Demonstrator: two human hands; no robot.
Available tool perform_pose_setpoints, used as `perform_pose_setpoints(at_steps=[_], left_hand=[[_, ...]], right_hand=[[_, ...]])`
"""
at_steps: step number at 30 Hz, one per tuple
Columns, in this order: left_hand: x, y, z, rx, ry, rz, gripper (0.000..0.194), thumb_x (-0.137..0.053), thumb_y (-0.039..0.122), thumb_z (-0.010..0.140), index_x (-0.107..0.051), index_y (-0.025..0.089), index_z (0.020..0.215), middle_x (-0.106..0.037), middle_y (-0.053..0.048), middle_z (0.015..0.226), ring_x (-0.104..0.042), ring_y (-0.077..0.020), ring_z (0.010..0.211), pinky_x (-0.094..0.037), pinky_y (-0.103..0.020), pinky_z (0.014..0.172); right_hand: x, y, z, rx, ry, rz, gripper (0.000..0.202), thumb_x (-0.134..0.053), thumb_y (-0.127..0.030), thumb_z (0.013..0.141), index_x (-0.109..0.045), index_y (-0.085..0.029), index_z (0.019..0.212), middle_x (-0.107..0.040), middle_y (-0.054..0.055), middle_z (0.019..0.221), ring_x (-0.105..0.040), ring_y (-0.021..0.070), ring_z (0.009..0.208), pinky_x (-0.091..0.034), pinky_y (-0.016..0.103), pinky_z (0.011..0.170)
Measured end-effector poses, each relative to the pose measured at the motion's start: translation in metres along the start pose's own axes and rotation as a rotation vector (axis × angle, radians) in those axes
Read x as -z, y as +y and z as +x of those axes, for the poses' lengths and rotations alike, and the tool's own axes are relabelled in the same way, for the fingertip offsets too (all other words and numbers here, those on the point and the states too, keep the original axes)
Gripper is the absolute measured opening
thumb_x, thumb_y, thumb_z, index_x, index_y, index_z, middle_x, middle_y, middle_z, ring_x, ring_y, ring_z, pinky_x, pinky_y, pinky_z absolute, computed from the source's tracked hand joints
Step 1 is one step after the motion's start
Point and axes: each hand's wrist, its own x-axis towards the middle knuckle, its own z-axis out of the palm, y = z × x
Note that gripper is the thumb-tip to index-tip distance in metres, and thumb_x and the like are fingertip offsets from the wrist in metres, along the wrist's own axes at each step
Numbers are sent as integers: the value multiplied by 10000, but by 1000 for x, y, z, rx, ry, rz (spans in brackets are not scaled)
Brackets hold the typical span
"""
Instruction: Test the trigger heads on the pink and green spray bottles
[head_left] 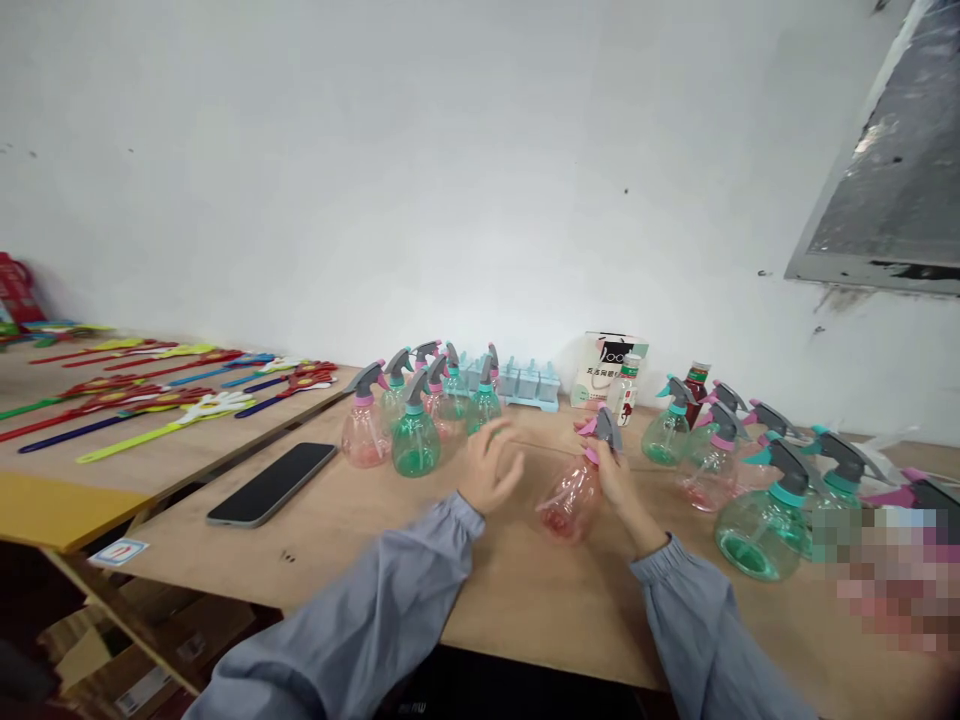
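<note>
Two hands in grey-blue sleeves extend over the wooden desk (510,610) in the head view. The right hand (616,478) grips a pink transparent spray bottle (568,505) at its neck, below the grey trigger head. The bottle is held near the middle of the desk, tilted, its head toward the right and its base toward the left; whether the base touches the desk cannot be determined. The left hand (491,465) is free, positioned left of this bottle, fingers parted and loosely bent. A cluster of pink and green spray bottles (416,442) stands farther left; a second cluster (759,535) stands to the right. A black-screened phone (274,485) lies at the left. A light-blue mould set (529,383) and a printed box (595,372) stand at the far side, near the wall (420,180).
</note>
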Motion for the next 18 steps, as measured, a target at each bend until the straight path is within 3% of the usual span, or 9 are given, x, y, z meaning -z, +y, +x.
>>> perform_pose_setpoints(at_steps=[2, 4, 7, 12, 15, 18], left_hand=[[-1, -16, 23, 204, -28, 36, 417, -555, 343, 929, -615, 253, 1332, -397, -150, 1528, -408, -323, 1439, -375, -518, 1136], [-7, -32, 46, 392, -143, 91, 514, -643, 317, 874, -592, 298, 1385, -265, -135, 1614, -322, -394, 1492, -338, -586, 1159], [-20, -53, 73, 552, -297, 151, 600, -718, 333, 828, -577, 347, 1412, -259, -112, 1645, -300, -459, 1490, -273, -638, 1183], [-32, -64, 82, 574, -351, 196, 548, -687, 272, 864, -595, 271, 1404, -379, -142, 1587, -290, -461, 1483, -232, -663, 1174], [-26, -55, 70, 531, -364, 217, 532, -664, 241, 882, -588, 261, 1408, -375, -157, 1568, -296, -436, 1485, -265, -623, 1175], [-13, -39, 50, 478, -415, 233, 546, -698, 269, 864, -594, 297, 1399, -347, -172, 1553, -433, -417, 1407, -366, -572, 1134]], right_hand=[[-2, -6, -2, -66, -55, 78, 247, -748, -412, 692, -713, -279, 898, -765, 20, 1053, -696, 219, 1010, -571, 305, 772], [-7, -13, -6, -145, -106, 152, 272, -752, -449, 675, -713, -265, 872, -775, 28, 1002, -716, 222, 930, -573, 297, 705], [-14, -23, -15, -199, -103, 189, 340, -776, -531, 638, -699, -244, 805, -765, 32, 811, -726, 226, 832, -585, 316, 708], [-16, -34, -23, -207, -141, 162, 386, -783, -584, 653, -674, -228, 755, -738, 24, 712, -730, 223, 771, -592, 320, 702], [-16, -36, -24, -236, -176, 146, 405, -807, -571, 632, -688, -233, 819, -768, 37, 800, -734, 220, 790, -565, 281, 617], [-17, -36, -24, -228, -157, 161, 413, -806, -593, 633, -679, -233, 791, -754, 27, 756, -725, 208, 751, -558, 276, 602]])
